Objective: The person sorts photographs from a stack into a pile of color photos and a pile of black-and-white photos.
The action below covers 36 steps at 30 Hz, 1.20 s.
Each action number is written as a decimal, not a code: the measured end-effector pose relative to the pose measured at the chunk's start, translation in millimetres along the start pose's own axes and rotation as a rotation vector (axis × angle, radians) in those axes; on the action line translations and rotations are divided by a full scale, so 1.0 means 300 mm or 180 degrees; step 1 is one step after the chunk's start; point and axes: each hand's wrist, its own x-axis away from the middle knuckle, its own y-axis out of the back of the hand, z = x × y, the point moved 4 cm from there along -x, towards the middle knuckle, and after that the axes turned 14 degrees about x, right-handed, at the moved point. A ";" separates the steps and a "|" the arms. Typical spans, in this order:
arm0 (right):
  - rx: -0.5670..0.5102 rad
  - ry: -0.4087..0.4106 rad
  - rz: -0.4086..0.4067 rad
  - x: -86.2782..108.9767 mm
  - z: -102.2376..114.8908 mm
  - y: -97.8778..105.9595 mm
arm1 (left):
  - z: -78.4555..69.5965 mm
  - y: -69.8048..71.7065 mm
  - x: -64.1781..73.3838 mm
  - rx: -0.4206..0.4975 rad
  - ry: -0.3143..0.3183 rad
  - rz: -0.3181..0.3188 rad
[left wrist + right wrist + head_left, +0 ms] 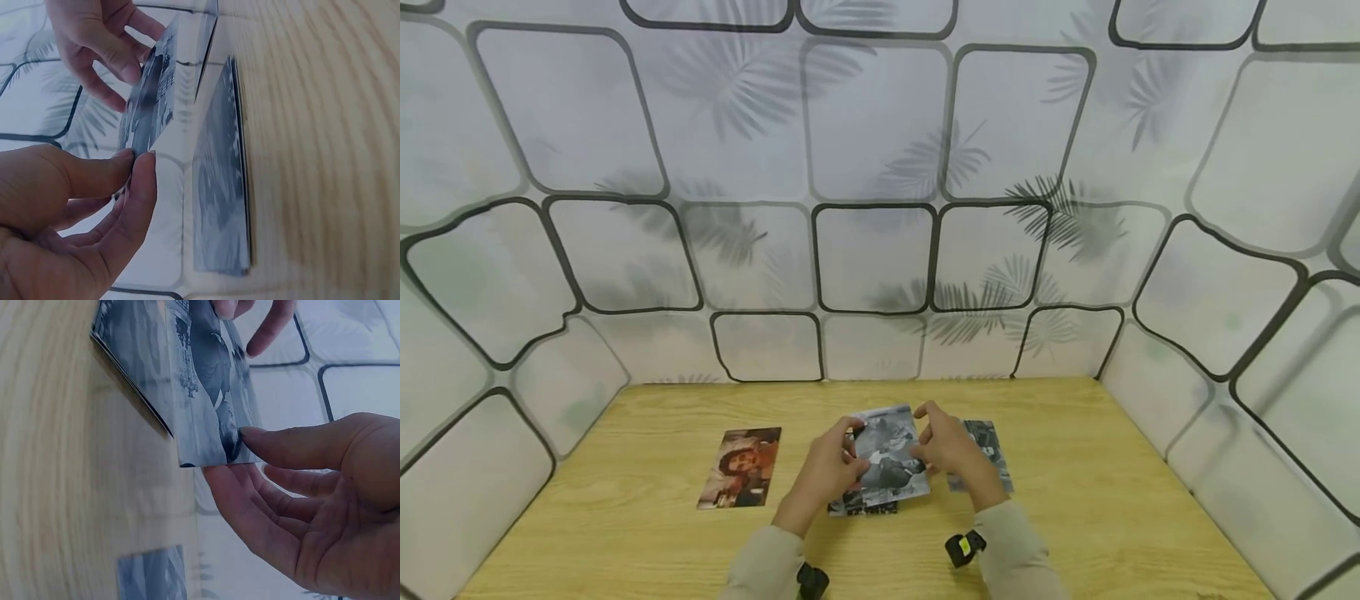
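A black-and-white photo print (891,458) is held up between both hands. My left hand (831,458) pinches its left edge; in the left wrist view the thumb and finger of that hand (75,219) meet at the print's border. On the opposite edge, my right hand (951,446) grips the print, thumb on the picture side and fingers behind, as the right wrist view shows of this hand (312,500). Below the print lies a stack of photo prints (219,187), mostly covered by it in the head view.
A reddish colour photo (741,467) lies on the wooden table (647,533) to the left. Another black-and-white photo (988,454) lies to the right, partly behind my right hand. Patterned cloth walls (872,250) rise at the table's back and sides.
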 end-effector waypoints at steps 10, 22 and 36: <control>0.0181 -0.0098 -0.0084 0.029 -0.042 0.102 | -0.062 -0.091 -0.054 -0.0127 0.0039 0.0179; 0.0429 -0.0303 -0.0152 0.042 -0.120 0.166 | -0.097 -0.197 -0.129 -0.0331 0.0095 0.0274; 0.0688 -0.0491 -0.0204 0.055 -0.225 0.210 | -0.096 -0.323 -0.203 -0.0888 -0.0093 0.0215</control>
